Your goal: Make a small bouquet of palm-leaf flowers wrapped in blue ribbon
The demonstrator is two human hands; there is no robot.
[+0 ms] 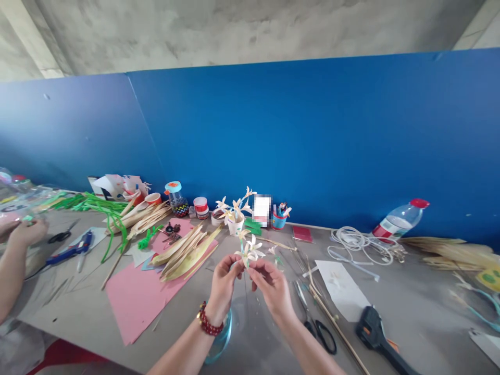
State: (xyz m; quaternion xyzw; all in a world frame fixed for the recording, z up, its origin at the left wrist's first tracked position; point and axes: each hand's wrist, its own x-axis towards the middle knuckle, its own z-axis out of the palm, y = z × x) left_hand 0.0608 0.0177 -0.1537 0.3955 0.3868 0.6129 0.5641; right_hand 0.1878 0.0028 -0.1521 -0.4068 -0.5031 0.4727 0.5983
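Note:
A cream-coloured handmade flower (254,249) with narrow pointed petals is held up over the middle of the table. My left hand (226,276) pinches it low on its left side, a beaded bracelet on the wrist. From the right, the fingers of my right hand (271,284) close on its green base; the fingertips of the two hands nearly meet there. Behind it, similar flowers stand in a white cup (236,226). Below my left wrist, a clear bluish container (219,346) is partly hidden by the forearm.
Scissors (318,330), a thin stick (339,333) and a black glue gun (375,333) lie to the right. Dried husks (187,255) rest on pink paper (135,297) at left. A tipped bottle (400,221) leans near the blue partition (312,140). Another person's hand (29,232) works far left.

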